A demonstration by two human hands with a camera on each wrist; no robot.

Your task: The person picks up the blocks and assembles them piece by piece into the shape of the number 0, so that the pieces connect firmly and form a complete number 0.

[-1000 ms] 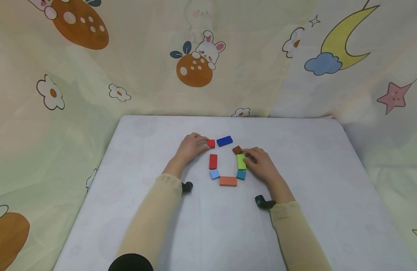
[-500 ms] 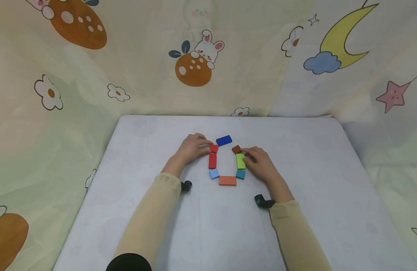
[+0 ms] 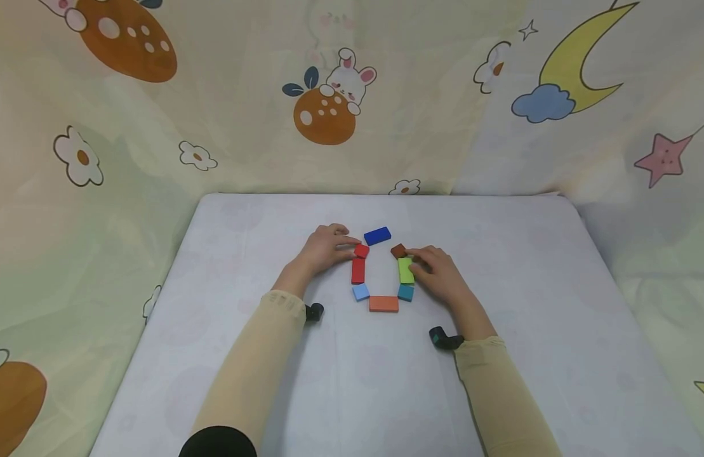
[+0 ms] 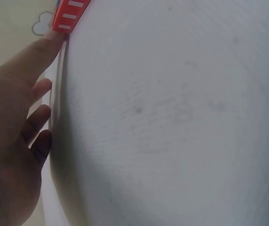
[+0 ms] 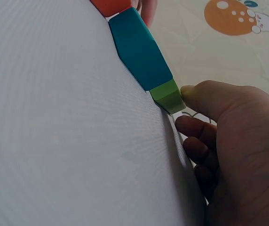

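Observation:
In the head view my left hand (image 3: 324, 249) pinches a small red block (image 3: 361, 251) between thumb and index finger, at the far end of a longer red block (image 3: 358, 271). Seen from the left wrist, the thumb meets a red block with white marks (image 4: 69, 15). My right hand (image 3: 437, 273) has its index fingertip at a small brown block (image 3: 398, 251) and its thumb at the side of a light green block (image 3: 405, 271). A teal block (image 5: 139, 49) lies against the green one. A dark blue block (image 3: 377, 236) lies apart at the far end.
A light blue block (image 3: 360, 292) and an orange block (image 3: 383, 304) make up the near part of the block ring on the white table (image 3: 374, 393). Behind the table hangs a patterned cloth (image 3: 243, 82).
My left hand has brought the small red block nearer, from beside the dark blue block to the far end of the longer red block. The right hand has stayed in place.

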